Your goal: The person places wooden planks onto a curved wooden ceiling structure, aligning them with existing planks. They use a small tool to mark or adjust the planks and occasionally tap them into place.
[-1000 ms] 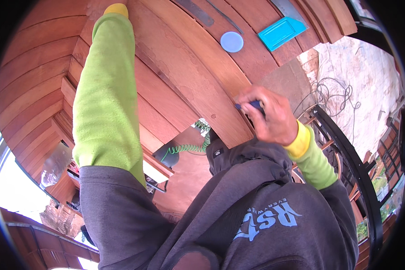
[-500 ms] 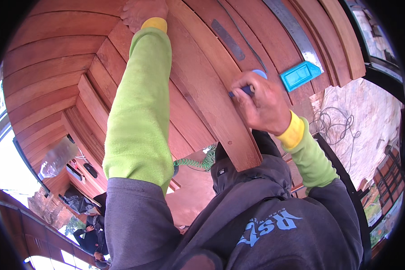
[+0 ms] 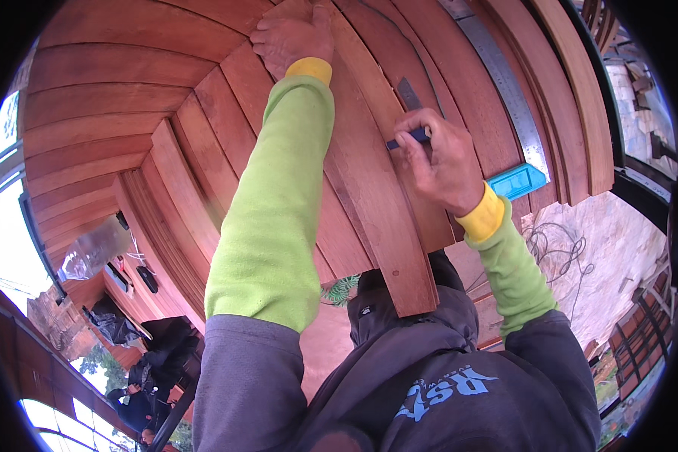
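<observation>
A long reddish wooden plank lies on the boards, its near end jutting out toward my body. At its far part my left hand is closed over the plank, with the thumb on top and the fingers partly hidden. Beside the plank's right edge, my right hand pinches a small dark blue tool, which reaches onto the plank. Its exact kind is hidden by the fingers. Just beyond that hand lies a flat grey metal strip. To the right is a try square with a turquoise handle and a steel blade.
Several wooden boards cover the left side. A thin dark cable runs across boards at the far side. A clear plastic bag and a black object are at left. Another person is at lower left. Loose cord lies at right.
The view has shifted, so boards and hands sit differently in it. My right hand has turned slightly and now covers part of the metal strip; my left hand still presses on the plank.
</observation>
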`<state>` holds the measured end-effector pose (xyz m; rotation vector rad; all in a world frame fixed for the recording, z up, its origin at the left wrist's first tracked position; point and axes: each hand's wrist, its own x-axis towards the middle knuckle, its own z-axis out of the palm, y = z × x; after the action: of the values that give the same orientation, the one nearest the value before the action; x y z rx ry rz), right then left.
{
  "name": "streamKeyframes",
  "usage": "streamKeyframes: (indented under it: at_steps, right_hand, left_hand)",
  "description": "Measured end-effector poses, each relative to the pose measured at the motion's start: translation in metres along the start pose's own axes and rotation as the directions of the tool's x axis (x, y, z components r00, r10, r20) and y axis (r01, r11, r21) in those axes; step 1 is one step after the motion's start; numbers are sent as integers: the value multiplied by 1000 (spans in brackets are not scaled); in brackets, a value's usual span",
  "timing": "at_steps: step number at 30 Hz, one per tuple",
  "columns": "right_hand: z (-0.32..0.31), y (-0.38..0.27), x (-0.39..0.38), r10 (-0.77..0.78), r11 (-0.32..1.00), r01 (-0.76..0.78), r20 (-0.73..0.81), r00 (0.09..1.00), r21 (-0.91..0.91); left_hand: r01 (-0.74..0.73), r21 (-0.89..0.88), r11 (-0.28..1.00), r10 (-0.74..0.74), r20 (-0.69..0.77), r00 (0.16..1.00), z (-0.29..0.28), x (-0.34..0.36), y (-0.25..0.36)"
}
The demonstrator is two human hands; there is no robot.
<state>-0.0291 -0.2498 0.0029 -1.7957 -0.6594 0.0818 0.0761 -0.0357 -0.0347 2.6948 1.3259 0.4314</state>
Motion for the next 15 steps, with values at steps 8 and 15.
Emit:
streamKeyframes:
  at_steps: [8, 15]
  right_hand:
    - [17, 44, 130, -128, 973, 105, -103, 986, -203]
    - [14, 13, 57, 51, 998, -51, -4, 999, 32]
  left_hand:
    - [70, -101, 992, -62, 82, 995, -12, -12, 26]
    - [31, -102, 994, -28, 27, 999, -16, -9, 4]
